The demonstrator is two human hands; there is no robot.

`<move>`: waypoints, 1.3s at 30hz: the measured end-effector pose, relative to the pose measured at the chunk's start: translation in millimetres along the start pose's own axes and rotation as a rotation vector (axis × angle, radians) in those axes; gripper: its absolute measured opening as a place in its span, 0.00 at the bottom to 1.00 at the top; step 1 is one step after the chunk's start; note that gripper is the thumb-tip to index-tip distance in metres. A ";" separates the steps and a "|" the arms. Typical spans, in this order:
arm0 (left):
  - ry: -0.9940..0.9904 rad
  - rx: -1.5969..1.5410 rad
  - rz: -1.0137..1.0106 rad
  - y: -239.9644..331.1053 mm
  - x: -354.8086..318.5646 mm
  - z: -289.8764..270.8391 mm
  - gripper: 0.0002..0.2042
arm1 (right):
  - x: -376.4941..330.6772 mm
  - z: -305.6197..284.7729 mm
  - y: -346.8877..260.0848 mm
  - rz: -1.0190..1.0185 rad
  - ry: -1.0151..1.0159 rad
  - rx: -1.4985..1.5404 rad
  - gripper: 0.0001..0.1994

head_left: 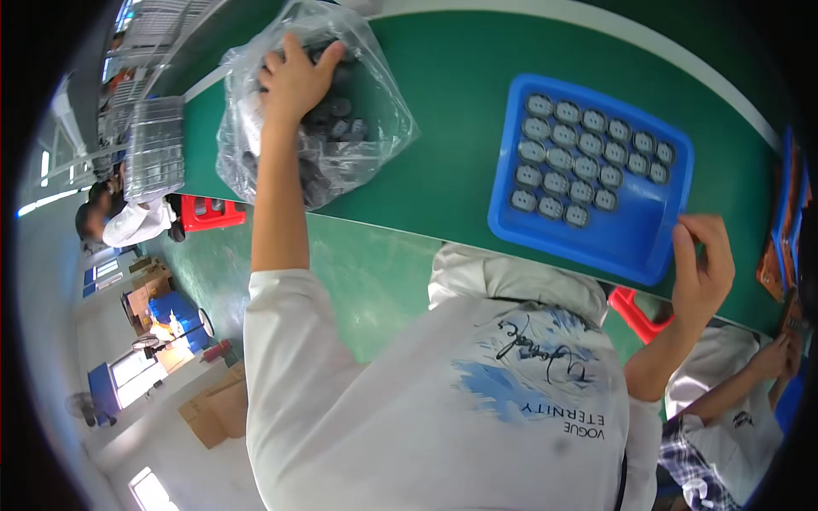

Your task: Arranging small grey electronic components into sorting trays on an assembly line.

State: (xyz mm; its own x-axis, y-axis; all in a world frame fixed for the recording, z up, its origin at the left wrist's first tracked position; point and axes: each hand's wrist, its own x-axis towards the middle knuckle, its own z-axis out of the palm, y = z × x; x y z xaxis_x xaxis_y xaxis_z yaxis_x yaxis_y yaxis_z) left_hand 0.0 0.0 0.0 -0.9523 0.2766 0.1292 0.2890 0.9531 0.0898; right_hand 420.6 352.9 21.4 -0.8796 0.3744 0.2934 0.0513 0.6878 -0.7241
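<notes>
My left hand (296, 85) is over a clear plastic bag (388, 128), fingers spread, with nothing visible in its grasp. Inside the bag lie many loose small dark grey parts (339, 108), a few showing pale faces. To the right, a blue tray (501, 200) holds rows of small rounded parts (560, 157) with light faces and dark rims, lying flat. These parts fill the tray's left and upper area; its lower right shows bare blue bottom. My right hand (707, 260) is at the tray's right wall, thumb and index finger closed together on the rim.
The green tabletop (443, 111) carries bag and tray. A red stool (209, 213) stands beyond the table's left end; another red piece (639, 315) shows below the edge. Blue and orange bins (782, 221) stand far right, near a co-worker's hands (774, 358). Wire-like crates (155, 149) stand left.
</notes>
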 end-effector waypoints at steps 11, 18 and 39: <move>0.212 0.039 0.239 76.9 -64.5 -2.9 0.24 | -53.4 7.3 40.8 0.300 0.366 0.305 0.03; 0.023 -0.063 0.191 89.3 -73.2 -20.3 0.19 | -56.3 4.8 52.6 0.263 0.338 0.292 0.03; -0.032 -2.092 -0.353 104.4 -73.0 -56.9 0.12 | 8.1 32.9 -21.6 0.270 0.350 1.127 0.17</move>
State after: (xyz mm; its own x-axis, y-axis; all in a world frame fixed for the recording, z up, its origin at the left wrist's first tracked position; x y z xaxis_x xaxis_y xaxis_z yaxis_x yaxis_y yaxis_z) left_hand 105.2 72.3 56.1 -0.9721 0.1835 -0.1461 -0.2252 -0.5559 0.8001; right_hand 396.8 320.6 18.8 -0.7199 0.6899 0.0761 -0.3806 -0.3007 -0.8745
